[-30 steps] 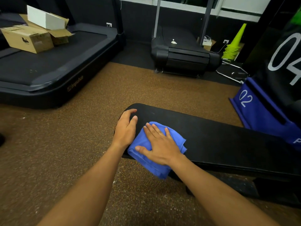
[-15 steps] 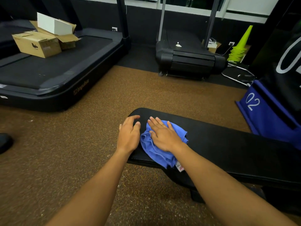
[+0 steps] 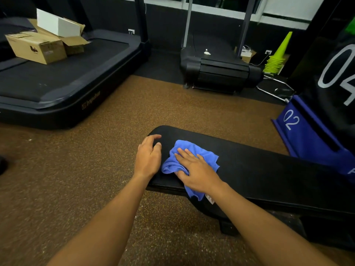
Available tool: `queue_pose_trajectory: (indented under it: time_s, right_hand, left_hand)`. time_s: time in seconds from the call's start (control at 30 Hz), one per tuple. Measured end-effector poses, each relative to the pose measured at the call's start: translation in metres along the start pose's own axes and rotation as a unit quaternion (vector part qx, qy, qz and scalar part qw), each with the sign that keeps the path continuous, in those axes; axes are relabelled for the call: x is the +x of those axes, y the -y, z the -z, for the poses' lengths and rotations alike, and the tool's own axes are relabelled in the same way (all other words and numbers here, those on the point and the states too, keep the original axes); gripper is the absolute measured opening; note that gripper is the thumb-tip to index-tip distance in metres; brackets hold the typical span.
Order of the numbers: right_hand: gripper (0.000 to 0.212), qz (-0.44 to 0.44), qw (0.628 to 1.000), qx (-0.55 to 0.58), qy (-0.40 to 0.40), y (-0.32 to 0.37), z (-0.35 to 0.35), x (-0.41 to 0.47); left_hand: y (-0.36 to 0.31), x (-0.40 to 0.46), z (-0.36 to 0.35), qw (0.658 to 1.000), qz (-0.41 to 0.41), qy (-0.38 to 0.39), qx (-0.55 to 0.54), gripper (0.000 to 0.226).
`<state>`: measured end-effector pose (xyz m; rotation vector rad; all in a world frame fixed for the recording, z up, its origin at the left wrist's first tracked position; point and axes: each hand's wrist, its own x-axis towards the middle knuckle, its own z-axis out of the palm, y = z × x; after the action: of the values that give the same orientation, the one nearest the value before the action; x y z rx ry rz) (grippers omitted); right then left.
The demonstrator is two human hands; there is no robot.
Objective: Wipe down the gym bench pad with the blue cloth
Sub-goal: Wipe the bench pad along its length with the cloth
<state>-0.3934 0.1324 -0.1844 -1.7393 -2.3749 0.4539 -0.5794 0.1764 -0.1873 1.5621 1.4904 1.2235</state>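
The black gym bench pad (image 3: 269, 169) runs from the centre to the right edge, low over the brown floor. A bunched blue cloth (image 3: 203, 152) lies on its left end, one corner hanging over the near edge. My right hand (image 3: 196, 169) lies flat on the cloth, fingers spread, pressing it onto the pad. My left hand (image 3: 148, 156) rests on the pad's rounded left end beside the cloth, fingers loosely curved, holding nothing.
A large treadmill (image 3: 63, 89) with cardboard boxes (image 3: 38, 45) on it stands at the left. A second treadmill (image 3: 219, 70) stands at the back, with stacked green cones (image 3: 276, 58) to its right. Blue and black numbered pads (image 3: 307, 135) lean at the right.
My right hand has slid the cloth from the near edge up onto the pad and a little to the right. The cloth is more bunched. My left hand stays on the pad's end.
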Motion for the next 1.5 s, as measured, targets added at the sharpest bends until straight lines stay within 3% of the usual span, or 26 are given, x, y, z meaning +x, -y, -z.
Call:
queue_pose_trajectory:
  time_s: [0.17, 0.43, 0.53, 0.73, 0.97, 1.17, 1.23, 1.37, 1.5]
  right_hand:
    - [0.056, -0.032, 0.999, -0.018, 0.001, -0.001, 0.003, 0.006]
    - [0.058, -0.212, 0.975, -0.057, -0.034, -0.05, 0.022, 0.056]
    - [0.06, -0.233, 0.97, -0.051, -0.049, -0.048, 0.019, 0.085]
    - [0.058, -0.194, 0.975, -0.103, -0.041, -0.036, 0.014, 0.095]
    - [0.055, 0.025, 0.997, -0.07, -0.01, 0.01, -0.003, 0.067]
    - [0.057, 0.123, 0.991, -0.052, 0.011, -0.034, 0.013, 0.002]
    - [0.064, 0.09, 0.995, -0.053, -0.009, -0.063, 0.019, -0.01]
    - [0.049, -0.116, 0.988, -0.045, -0.094, -0.109, 0.037, -0.006]
    - [0.047, -0.236, 0.962, -0.061, -0.12, -0.091, 0.035, 0.052]
  left_hand:
    - [0.0, -0.002, 0.002, 1.0, 0.0, 0.003, 0.001, 0.041]
    - [0.002, -0.003, 0.0, 1.0, -0.011, 0.004, -0.002, 0.032]
    - [0.003, -0.002, 0.0, 1.0, -0.018, -0.006, -0.011, 0.035]
    - [-0.001, -0.002, 0.002, 0.999, -0.01, -0.018, -0.035, 0.044]
    - [-0.006, -0.006, 0.005, 0.998, -0.011, -0.046, -0.052, 0.046]
    - [-0.007, -0.008, 0.003, 0.998, -0.007, -0.046, -0.043, 0.038]
    - [-0.007, -0.008, 0.003, 0.998, -0.005, -0.044, -0.045, 0.036]
    - [-0.007, -0.008, 0.004, 0.997, -0.012, -0.041, -0.061, 0.035]
    - [-0.007, -0.006, 0.004, 0.997, -0.007, -0.033, -0.065, 0.035]
